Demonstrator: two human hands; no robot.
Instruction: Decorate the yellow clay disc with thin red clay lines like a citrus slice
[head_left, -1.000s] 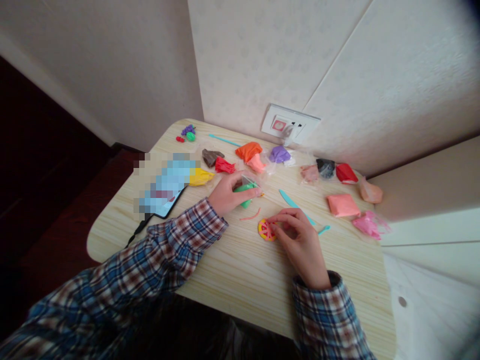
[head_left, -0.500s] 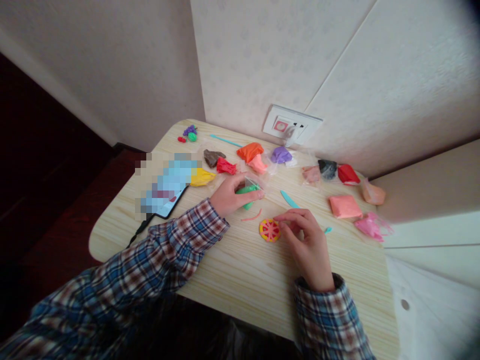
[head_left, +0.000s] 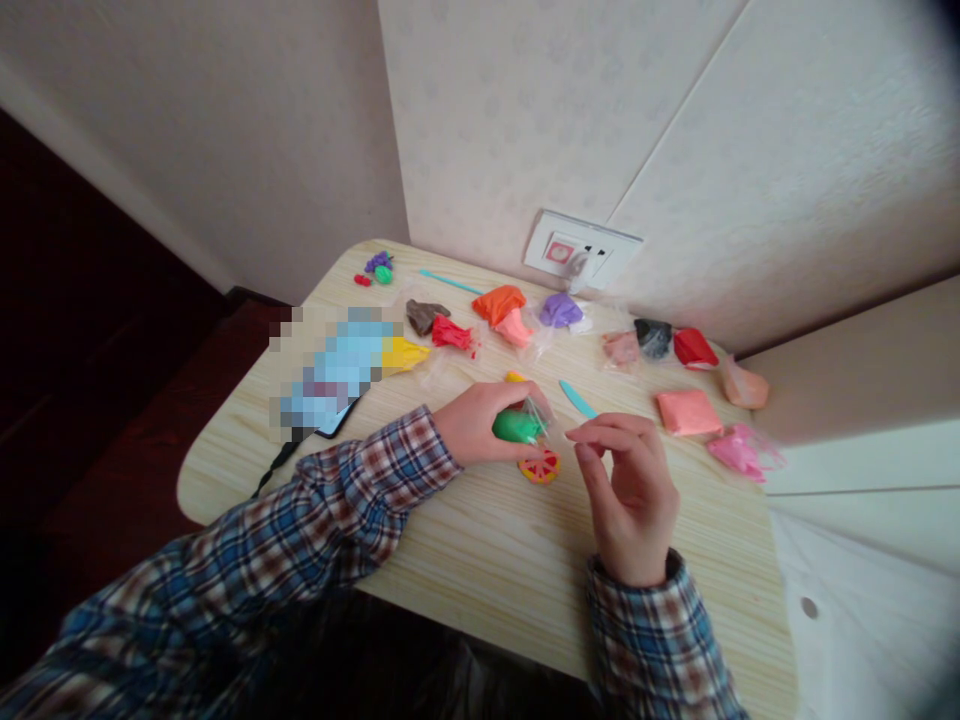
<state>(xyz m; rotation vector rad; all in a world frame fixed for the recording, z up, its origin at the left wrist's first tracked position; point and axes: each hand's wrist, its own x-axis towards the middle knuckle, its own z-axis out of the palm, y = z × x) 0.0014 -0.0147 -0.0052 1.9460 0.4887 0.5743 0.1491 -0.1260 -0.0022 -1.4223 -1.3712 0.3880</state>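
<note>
My left hand (head_left: pixel 487 425) is closed around a clear bag of green modelling clay (head_left: pixel 517 427), lifted just over the table. Partly beneath it lies a round clay piece (head_left: pixel 540 468), yellow at the rim with red wedges and pink strips, like a fruit slice. To the right, my right hand (head_left: pixel 630 490) has thumb and index finger brought together in a pinch close to the bag's open end. Whatever lies between those fingertips is too small to make out. A turquoise modelling knife (head_left: pixel 576 398) lies behind, partly hidden by my right hand.
Bags of clay line the back: orange (head_left: pixel 500 303), purple (head_left: pixel 561 311), black (head_left: pixel 653 338), and several others. A phone (head_left: pixel 337 375), partly blurred out, lies at left by a yellow clay bag (head_left: pixel 405 353). Small clay fruits (head_left: pixel 380 268) sit in the far left corner.
My left hand has picked up the green clay bag and brought it right and nearer, over the round piece. My right hand has drawn off the round piece, slightly to the right.
</note>
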